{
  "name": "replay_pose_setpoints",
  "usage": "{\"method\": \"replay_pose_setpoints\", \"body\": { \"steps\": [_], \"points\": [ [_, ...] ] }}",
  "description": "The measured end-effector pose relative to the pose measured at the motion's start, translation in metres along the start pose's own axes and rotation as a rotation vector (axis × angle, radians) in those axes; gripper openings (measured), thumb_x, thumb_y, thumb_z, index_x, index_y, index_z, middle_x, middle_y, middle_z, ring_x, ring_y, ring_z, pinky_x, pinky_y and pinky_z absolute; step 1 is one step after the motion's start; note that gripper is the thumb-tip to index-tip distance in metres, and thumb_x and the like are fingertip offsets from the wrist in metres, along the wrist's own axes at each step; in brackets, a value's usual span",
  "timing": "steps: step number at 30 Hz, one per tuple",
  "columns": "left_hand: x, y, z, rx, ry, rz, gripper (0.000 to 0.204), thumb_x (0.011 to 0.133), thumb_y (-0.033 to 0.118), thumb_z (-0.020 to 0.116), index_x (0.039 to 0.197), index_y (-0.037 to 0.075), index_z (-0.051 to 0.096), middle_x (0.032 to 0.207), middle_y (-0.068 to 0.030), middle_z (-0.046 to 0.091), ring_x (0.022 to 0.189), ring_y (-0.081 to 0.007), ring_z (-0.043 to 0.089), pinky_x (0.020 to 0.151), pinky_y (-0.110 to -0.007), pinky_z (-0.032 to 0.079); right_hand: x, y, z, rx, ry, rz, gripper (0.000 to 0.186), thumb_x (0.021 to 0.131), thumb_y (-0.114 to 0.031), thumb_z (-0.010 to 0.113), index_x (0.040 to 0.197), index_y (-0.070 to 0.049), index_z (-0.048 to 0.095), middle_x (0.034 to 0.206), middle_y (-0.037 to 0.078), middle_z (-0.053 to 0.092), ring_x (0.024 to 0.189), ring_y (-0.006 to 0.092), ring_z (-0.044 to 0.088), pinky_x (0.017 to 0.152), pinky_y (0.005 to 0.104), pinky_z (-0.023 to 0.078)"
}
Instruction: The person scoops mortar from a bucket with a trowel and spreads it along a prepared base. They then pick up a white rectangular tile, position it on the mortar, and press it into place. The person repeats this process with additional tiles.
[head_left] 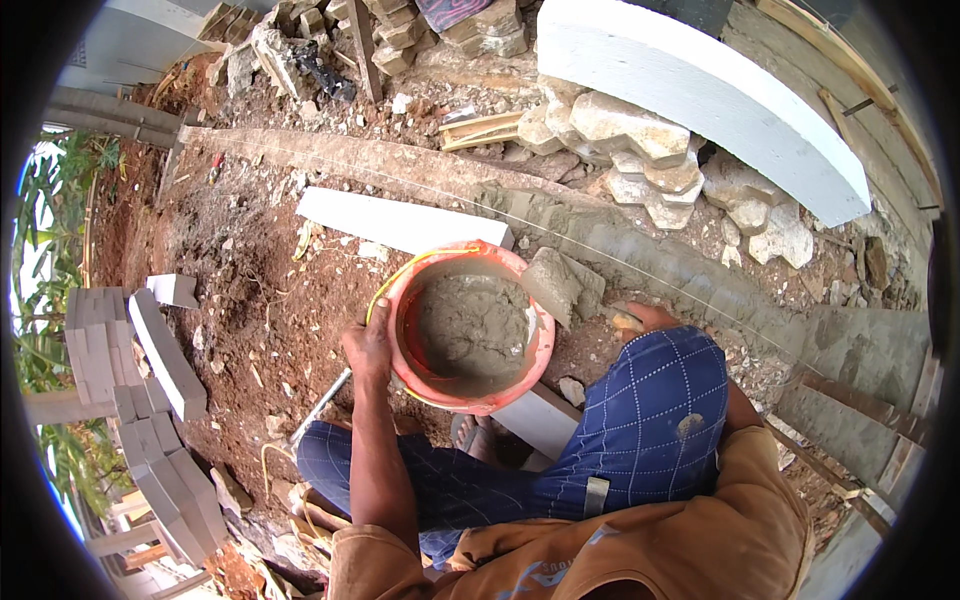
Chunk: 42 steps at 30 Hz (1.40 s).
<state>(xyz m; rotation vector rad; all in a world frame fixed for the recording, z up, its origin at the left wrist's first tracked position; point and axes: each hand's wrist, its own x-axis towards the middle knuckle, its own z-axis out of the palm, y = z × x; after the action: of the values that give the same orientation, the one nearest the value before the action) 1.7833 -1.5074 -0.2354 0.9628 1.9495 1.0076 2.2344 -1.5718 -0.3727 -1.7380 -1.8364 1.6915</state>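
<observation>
A red-orange bucket (543, 350) stands between my knees, holding wet grey mortar (465, 325). My left hand (368, 345) grips its left rim, thumb on the edge by the yellow handle (405, 270); the other fingers are mostly hidden outside. To the right of the bucket, my right hand (650, 318) is closed round the handle of a trowel (560, 285). The trowel's mortar-coated blade reaches the bucket's right rim. Beyond runs a strip of fresh mortar (640, 240), with a taut string line (590, 240) over it.
A long white block (390, 220) lies just beyond the bucket, and another pale block (540, 420) lies near my foot. Stacked grey blocks (165, 460) stand at left. A big white slab (700, 100) rests by piled paving stones (630, 130) at far right. The ground is rubble-strewn soil.
</observation>
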Motion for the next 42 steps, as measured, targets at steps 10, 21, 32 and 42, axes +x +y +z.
{"method": "replay_pose_setpoints", "body": {
  "steps": [10, 21, 32, 42],
  "points": [
    [0.015, -0.007, -0.010, 0.070, 0.026, 0.021, 0.036, 0.096, 0.029, 0.073, 0.094, -0.007, 0.075, 0.076, -0.0067, 0.070, 0.064, -0.0111, 0.059, 0.058, -0.029, 0.049, -0.073, -0.011, -0.053, 0.338, -0.023, -0.039, 0.043, 0.091, -0.030, 0.071, 0.128, -0.006, 0.065, 0.128, 0.014, 0.067, 0.122, 0.0287, 0.062, 0.101, 0.0425, 0.047],
    [0.011, 0.015, -0.005, 0.092, -0.038, -0.054, 0.035, 0.095, 0.026, 0.073, 0.100, -0.009, 0.073, 0.084, -0.0100, 0.073, 0.070, -0.0133, 0.064, 0.062, -0.029, 0.052, 0.026, -0.051, -0.076, -0.561, 0.499, -0.182, 0.052, 0.089, -0.016, 0.066, 0.138, -0.007, 0.049, 0.127, 0.020, 0.060, 0.103, 0.0409, 0.067, 0.091, 0.0510, 0.052],
    [-0.019, 0.023, 0.020, 0.098, -0.143, -0.041, 0.031, 0.097, 0.026, 0.071, 0.089, -0.004, 0.073, 0.075, -0.0065, 0.071, 0.061, -0.0097, 0.060, 0.054, -0.027, 0.049, -0.023, -0.141, -0.056, -0.705, 0.212, -0.292, 0.043, 0.089, -0.018, 0.065, 0.130, -0.010, 0.057, 0.115, 0.012, 0.062, 0.099, 0.0379, 0.067, 0.086, 0.0489, 0.054],
    [-0.033, 0.009, 0.056, 0.093, -0.092, 0.077, 0.032, 0.094, 0.027, 0.071, 0.100, -0.004, 0.076, 0.078, -0.0099, 0.074, 0.070, -0.0126, 0.066, 0.064, -0.032, 0.053, 0.032, -0.078, 0.079, -0.049, -0.349, -0.527, 0.050, 0.084, -0.018, 0.072, 0.129, -0.004, 0.054, 0.109, 0.017, 0.069, 0.098, 0.0325, 0.069, 0.082, 0.0424, 0.055]
  ]
}}
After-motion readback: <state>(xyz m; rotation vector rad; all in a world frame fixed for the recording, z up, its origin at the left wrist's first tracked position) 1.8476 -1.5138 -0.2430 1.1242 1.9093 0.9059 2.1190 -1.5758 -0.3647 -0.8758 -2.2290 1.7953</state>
